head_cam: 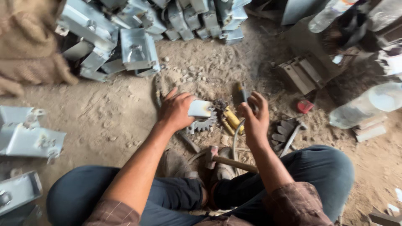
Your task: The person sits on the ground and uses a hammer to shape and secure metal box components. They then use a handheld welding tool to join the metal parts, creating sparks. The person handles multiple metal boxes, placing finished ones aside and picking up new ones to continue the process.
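I sit cross-legged on a dirt floor. My left hand [176, 109] grips a small silvery metal bracket [200, 109] and holds it over a toothed gear wheel [203, 124] lying in the dirt. My right hand [254, 114] is closed around a dark tool with a yellowish tip [240, 93], held upright just right of the bracket. Yellow-handled tool parts [231, 119] lie between my hands. A hammer [228, 160] with a wooden handle rests near my feet.
A heap of silvery metal brackets [138, 29] fills the top of the view, with more at the left edge [29, 140]. Clear plastic bottles [368, 104] lie at the right, beside stacked metal plates [301, 71]. Wrenches [287, 134] lie by my right knee. A burlap sack [25, 42] is top left.
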